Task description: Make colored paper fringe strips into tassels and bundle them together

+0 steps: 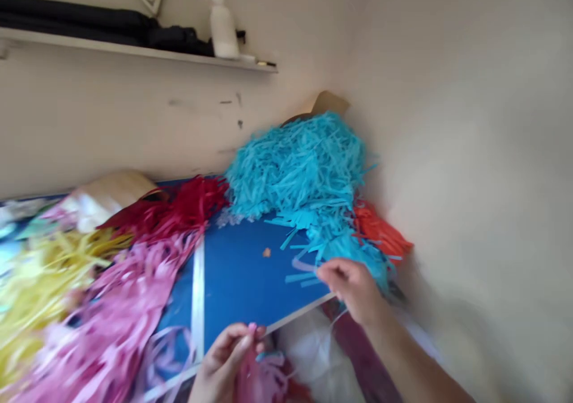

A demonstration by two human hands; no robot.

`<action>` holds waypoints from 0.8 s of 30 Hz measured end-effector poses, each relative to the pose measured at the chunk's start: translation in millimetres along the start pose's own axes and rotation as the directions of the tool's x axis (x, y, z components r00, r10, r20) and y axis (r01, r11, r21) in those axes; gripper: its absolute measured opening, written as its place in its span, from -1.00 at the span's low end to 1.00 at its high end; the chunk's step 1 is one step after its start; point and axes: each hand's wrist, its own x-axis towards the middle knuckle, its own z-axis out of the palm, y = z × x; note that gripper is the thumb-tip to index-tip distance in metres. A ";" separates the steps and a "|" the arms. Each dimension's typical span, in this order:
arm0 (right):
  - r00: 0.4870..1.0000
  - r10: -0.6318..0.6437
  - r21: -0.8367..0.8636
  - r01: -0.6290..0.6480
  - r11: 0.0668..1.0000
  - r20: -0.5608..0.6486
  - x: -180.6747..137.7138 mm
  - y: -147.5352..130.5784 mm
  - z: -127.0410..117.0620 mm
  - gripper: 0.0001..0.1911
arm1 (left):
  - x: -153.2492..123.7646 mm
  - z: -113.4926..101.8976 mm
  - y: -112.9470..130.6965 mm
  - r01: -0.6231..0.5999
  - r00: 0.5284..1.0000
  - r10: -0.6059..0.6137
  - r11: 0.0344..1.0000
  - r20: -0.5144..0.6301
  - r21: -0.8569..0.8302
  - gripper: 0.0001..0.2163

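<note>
My left hand point(230, 352) is closed in a pinch on the top of a pink tissue-paper tassel point(253, 370), whose cut strips hang below the fingers. It is at the front edge of the blue table point(250, 271). To the right, my right hand point(351, 283) is also pinched, above the table near its edge. A thin pale lilac strip point(303, 265) sticks out from its fingertips, slightly blurred. Just behind that hand lie loose ends of turquoise fringed paper point(299, 164), heaped high against the wall corner.
Pink point(129, 289), yellow point(45, 271) and dark red fringed paper point(179, 209) cover the table's left side. Orange-red fringe point(380, 230) lies by the right wall. A white bottle point(224, 30) stands on the wall shelf point(134, 48). Pale sheeting point(308, 343) shows below the table edge.
</note>
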 end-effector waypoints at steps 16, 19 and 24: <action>0.863 -0.504 -0.225 0.497 0.838 0.026 -57.5 -21.6 118.1 -0.78 | -6.2 -21.6 5.3 -0.009 0.992 -0.028 0.954 -0.121 -0.299 -0.66; 0.850 -0.526 -0.245 0.516 0.821 0.025 -59.8 -21.9 119.2 -0.79 | -6.5 -19.0 5.4 -0.009 0.991 -0.033 0.951 -0.129 -0.309 -0.66; 0.840 -0.542 -0.250 0.531 0.810 0.030 -63.9 -19.8 117.1 -0.81 | -6.8 -15.3 5.2 -0.022 0.987 -0.025 0.956 -0.157 -0.291 -0.64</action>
